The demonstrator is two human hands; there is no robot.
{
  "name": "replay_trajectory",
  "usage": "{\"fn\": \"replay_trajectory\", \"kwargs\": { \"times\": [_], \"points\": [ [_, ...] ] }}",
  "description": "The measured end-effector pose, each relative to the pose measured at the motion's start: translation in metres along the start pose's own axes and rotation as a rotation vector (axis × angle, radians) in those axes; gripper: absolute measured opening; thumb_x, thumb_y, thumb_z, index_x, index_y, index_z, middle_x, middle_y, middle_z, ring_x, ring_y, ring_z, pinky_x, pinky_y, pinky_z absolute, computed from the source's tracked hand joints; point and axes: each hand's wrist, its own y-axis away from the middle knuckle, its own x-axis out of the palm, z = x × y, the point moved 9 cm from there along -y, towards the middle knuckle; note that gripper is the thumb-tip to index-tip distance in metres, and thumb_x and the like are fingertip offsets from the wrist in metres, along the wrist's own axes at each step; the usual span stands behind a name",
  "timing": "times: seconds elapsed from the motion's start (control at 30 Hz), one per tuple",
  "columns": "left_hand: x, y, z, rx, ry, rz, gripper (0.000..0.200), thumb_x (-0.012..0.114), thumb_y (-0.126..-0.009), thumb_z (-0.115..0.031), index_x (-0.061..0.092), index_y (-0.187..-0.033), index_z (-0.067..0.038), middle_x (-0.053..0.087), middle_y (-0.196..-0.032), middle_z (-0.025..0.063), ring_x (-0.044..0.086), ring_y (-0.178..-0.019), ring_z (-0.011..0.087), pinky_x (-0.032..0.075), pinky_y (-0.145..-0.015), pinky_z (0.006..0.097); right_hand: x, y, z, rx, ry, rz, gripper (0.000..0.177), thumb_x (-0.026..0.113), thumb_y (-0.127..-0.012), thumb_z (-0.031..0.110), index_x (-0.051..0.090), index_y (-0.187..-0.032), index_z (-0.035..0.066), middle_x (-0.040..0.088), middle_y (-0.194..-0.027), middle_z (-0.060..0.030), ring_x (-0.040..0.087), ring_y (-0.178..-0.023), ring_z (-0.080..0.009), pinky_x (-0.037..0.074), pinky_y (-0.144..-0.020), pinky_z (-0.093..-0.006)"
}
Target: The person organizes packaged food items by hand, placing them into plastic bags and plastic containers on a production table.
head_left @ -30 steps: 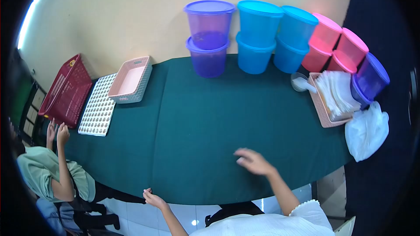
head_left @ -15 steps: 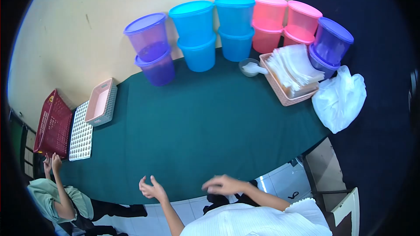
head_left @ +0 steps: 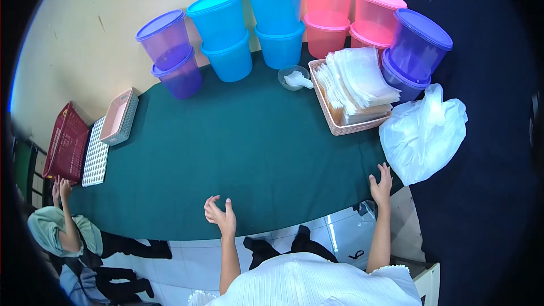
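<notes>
My left hand is over the near edge of the green-covered table, open with fingers loosely curled, holding nothing. Farther right, my right hand is open too, its fingers apart and pointing up the table. It is nearest to a knotted white plastic bag at the table's right end, with a small gap between them. Beside the bag, a pink woven basket holds a stack of clear plastic pouches. A small bowl with a white scoop is left of the basket.
Stacked lidded tubs line the back: purple, blue, pink and dark purple. At left are a pink-and-grey basket, a dotted white board and a maroon crate, touched by another person's hands.
My right hand has swung out right and forward, toward the white bag. My left hand has shifted slightly right and up. The camera view has also shifted.
</notes>
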Motion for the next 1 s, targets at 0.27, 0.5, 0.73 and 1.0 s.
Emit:
{"fn": "replay_trajectory", "kwargs": {
  "times": [0.27, 0.5, 0.73, 1.0],
  "points": [
    [-0.004, 0.015, 0.007, -0.058, -0.013, -0.064, 0.033, 0.058, -0.078, -0.023, 0.047, -0.106, -0.011, 0.04, -0.118, 0.0071, 0.027, -0.115, 0.027, 0.012, -0.097, 0.0446, 0.076, 0.093, 0.092, -0.6, -0.132, 0.46, 0.04, 0.05, -0.078, 0.017, 0.047, -0.114, 0.001, 0.03, -0.135, -0.0173, 0.026, -0.126, -0.0318, 0.013, -0.101, -0.0547],
    [-0.002, 0.021, 0.016, -0.05, -0.078, -0.108, 0.033, 0.058, -0.077, -0.024, 0.047, -0.106, -0.011, 0.039, -0.118, 0.0081, 0.027, -0.115, 0.0271, 0.01, -0.097, 0.0455, 0.063, 0.084, 0.092, -0.426, 0.008, 0.217, 0.049, 0.047, -0.081, 0.024, 0.04, -0.124, 0.003, 0.029, -0.136, -0.0136, 0.025, -0.127, -0.028, 0.002, -0.101, -0.0557],
    [-0.006, 0.021, 0.019, -0.078, -0.09, -0.085, 0.033, 0.057, -0.077, -0.024, 0.047, -0.106, -0.01, 0.037, -0.125, 0.0071, 0.024, -0.123, 0.0251, 0.006, -0.099, 0.0491, 0.067, 0.063, 0.069, -0.219, 0.193, 0.111, 0.053, 0.044, -0.084, 0.033, 0.035, -0.13, 0.008, 0.02, -0.14, -0.0143, 0.019, -0.129, -0.0337, -0.002, -0.099, -0.06],
    [-0.023, 0.016, 0.036, -0.118, -0.159, -0.066, 0.044, 0.051, -0.081, -0.024, 0.042, -0.121, -0.006, 0.022, -0.14, 0.0076, 0.008, -0.133, 0.0273, -0.01, -0.096, 0.0596, 0.073, 0.019, 0.083, -0.194, 0.247, -0.005, 0.052, 0.042, -0.085, 0.031, 0.033, -0.131, 0.01, 0.021, -0.14, -0.0151, 0.018, -0.129, -0.0343, 0.003, -0.099, -0.0597]
  ]
}}
